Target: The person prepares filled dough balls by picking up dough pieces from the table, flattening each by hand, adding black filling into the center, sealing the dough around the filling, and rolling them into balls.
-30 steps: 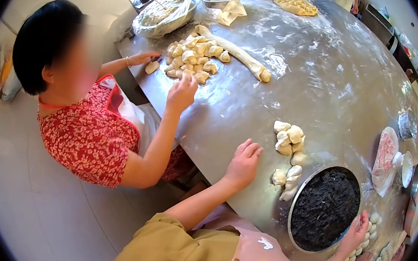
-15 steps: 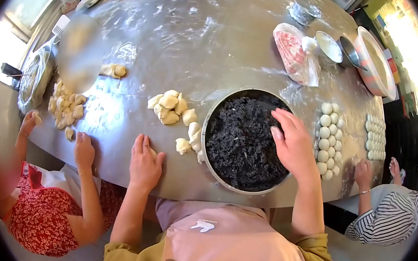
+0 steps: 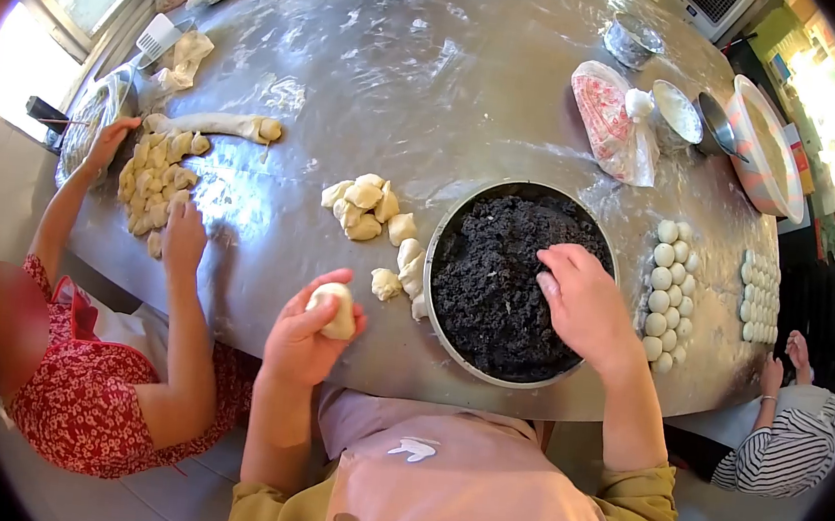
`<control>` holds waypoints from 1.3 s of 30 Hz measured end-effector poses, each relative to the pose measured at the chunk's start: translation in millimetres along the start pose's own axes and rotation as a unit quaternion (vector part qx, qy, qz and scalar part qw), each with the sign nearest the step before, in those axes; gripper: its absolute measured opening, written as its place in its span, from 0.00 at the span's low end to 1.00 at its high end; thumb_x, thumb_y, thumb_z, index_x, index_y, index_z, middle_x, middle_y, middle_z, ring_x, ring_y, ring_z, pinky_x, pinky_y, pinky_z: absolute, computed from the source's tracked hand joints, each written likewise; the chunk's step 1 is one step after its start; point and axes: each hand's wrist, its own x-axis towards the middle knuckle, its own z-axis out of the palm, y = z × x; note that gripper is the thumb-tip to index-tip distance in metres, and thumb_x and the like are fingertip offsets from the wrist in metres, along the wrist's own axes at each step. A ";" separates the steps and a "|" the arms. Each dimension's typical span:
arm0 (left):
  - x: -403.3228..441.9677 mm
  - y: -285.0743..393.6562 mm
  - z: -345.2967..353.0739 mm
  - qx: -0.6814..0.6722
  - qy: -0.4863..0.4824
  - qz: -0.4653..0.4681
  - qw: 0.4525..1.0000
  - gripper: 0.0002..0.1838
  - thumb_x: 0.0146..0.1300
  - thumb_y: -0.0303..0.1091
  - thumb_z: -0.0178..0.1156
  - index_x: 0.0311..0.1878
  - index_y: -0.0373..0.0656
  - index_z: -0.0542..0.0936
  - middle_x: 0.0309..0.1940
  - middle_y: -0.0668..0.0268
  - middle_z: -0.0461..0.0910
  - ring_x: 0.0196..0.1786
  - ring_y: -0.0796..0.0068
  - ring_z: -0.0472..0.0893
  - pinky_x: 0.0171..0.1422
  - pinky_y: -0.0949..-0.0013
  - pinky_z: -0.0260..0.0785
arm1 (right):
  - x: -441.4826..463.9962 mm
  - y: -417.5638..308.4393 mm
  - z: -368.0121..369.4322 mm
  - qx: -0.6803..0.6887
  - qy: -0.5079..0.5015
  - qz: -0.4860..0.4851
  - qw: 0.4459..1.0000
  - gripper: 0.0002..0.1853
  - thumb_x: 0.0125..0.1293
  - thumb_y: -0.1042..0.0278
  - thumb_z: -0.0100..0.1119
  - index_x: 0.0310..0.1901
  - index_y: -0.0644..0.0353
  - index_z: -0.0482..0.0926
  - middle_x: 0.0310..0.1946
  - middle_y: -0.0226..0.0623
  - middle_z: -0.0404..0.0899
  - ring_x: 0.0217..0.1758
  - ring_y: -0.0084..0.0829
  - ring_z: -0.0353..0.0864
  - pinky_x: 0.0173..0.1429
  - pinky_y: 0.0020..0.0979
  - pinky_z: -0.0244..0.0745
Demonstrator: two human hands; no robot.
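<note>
My left hand (image 3: 301,345) is raised over the table's front edge, its fingers closed round a small pale piece of dough (image 3: 334,311). At the right half of a round metal pan, my right hand (image 3: 589,307) is bent over the dark, crumbly filling (image 3: 491,278). Its thumb and fingers curl together at the filling's surface; whatever is between them is hidden. The pan's rim (image 3: 427,284) stands close to the table edge. Several dough pieces (image 3: 360,205) lie left of the pan, some touching its side.
Rows of white dough balls (image 3: 661,279) stand right of the pan. A co-worker in red (image 3: 114,387) handles dough lumps (image 3: 148,184) beside a dough roll (image 3: 219,125). A striped-sleeved person (image 3: 781,451) is at right. Behind are a plastic bag (image 3: 607,118) and a large basin (image 3: 765,153).
My left hand has lifted off the table and turned up, now with dough in it. My right hand's fingers have curled down at the filling. The left co-worker's hands have moved onto the dough lumps.
</note>
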 end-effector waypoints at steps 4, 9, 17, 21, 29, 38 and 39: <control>17.4 -9.2 53.4 -0.079 -0.024 -0.058 0.995 0.18 0.71 0.35 0.53 0.60 0.38 0.70 0.46 0.59 0.77 0.46 0.65 0.81 0.53 0.60 0.77 | -14.5 -19.2 1.8 0.006 -0.009 -0.003 1.000 0.21 0.57 0.66 0.67 0.51 0.63 0.77 0.48 0.44 0.76 0.50 0.46 0.76 0.54 0.39 0.74; 31.5 -25.1 96.7 -0.032 -0.035 -0.120 0.992 0.18 0.73 0.40 0.50 0.62 0.46 0.70 0.45 0.60 0.78 0.47 0.64 0.81 0.49 0.62 0.78 | -31.9 -25.1 13.4 -0.034 -0.013 -0.002 0.999 0.24 0.49 0.67 0.72 0.50 0.58 0.79 0.49 0.41 0.75 0.50 0.43 0.76 0.53 0.38 0.75; 32.2 -45.8 119.3 -0.037 -0.086 -0.190 0.977 0.17 0.71 0.29 0.52 0.62 0.40 0.71 0.49 0.58 0.78 0.49 0.65 0.81 0.53 0.67 0.79 | -35.6 9.7 8.5 0.058 -0.014 -0.012 0.998 0.12 0.51 0.76 0.67 0.40 0.59 0.81 0.37 0.38 0.77 0.43 0.41 0.79 0.46 0.36 0.76; 33.9 -60.6 128.5 0.000 -0.050 -0.177 0.983 0.16 0.72 0.30 0.52 0.60 0.41 0.73 0.49 0.59 0.78 0.50 0.65 0.81 0.54 0.65 0.78 | -28.0 15.4 2.9 0.056 0.029 0.005 0.998 0.10 0.54 0.76 0.66 0.39 0.59 0.81 0.35 0.40 0.78 0.38 0.42 0.80 0.42 0.35 0.76; 51.4 -78.0 155.2 -0.060 -0.038 -0.235 0.969 0.18 0.77 0.43 0.38 0.57 0.43 0.70 0.53 0.63 0.72 0.56 0.69 0.72 0.65 0.57 0.64 | -4.4 -27.8 -33.8 0.187 0.008 0.049 0.981 0.13 0.55 0.72 0.67 0.44 0.61 0.82 0.36 0.43 0.80 0.38 0.43 0.81 0.42 0.35 0.75; 60.9 -94.9 157.7 -0.111 -0.016 -0.167 0.980 0.18 0.78 0.39 0.35 0.58 0.37 0.69 0.55 0.58 0.72 0.59 0.64 0.72 0.68 0.58 0.64 | -7.8 -25.0 -23.1 0.223 0.020 0.043 0.974 0.19 0.56 0.76 0.64 0.51 0.63 0.78 0.41 0.46 0.81 0.42 0.45 0.81 0.46 0.37 0.76; 61.0 -96.3 159.3 -0.101 -0.007 -0.162 0.982 0.17 0.78 0.37 0.36 0.58 0.38 0.69 0.54 0.58 0.72 0.58 0.65 0.72 0.66 0.58 0.65 | -9.4 -23.9 -20.8 0.187 0.032 0.025 0.982 0.19 0.56 0.76 0.64 0.51 0.63 0.78 0.40 0.45 0.81 0.41 0.45 0.80 0.45 0.37 0.76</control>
